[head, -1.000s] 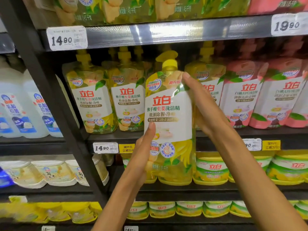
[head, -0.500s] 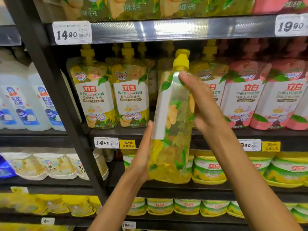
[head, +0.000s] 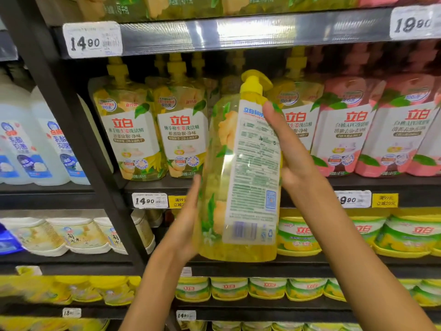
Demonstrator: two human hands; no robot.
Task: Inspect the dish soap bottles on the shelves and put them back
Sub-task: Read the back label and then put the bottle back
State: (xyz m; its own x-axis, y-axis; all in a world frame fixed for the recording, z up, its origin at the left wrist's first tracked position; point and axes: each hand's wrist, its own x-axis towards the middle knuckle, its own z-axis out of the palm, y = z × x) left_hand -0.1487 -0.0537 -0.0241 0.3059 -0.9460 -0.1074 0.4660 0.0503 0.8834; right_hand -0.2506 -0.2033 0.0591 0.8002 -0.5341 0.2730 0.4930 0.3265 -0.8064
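Note:
A yellow dish soap bottle [head: 241, 177] with a pump top is held upright in front of the shelves, its white back label with small print and a barcode facing me. My left hand [head: 187, 223] presses flat against the bottle's lower left side. My right hand [head: 286, 149] grips its upper right side, fingers reaching up to the bottle's shoulder. On the shelf [head: 262, 185] behind it stand matching yellow bottles [head: 126, 130], front labels outward.
Pink bottles [head: 343, 134] fill the same shelf to the right. White bottles [head: 31, 144] stand in the left bay behind a black upright post [head: 78, 130]. Yellow-green tubs [head: 300, 235] line the lower shelves. Price tags [head: 91, 40] hang on the shelf edges.
The bottle has turned in my hands from front label, through its side, to the back label facing me. My left hand slid to the lower left side.

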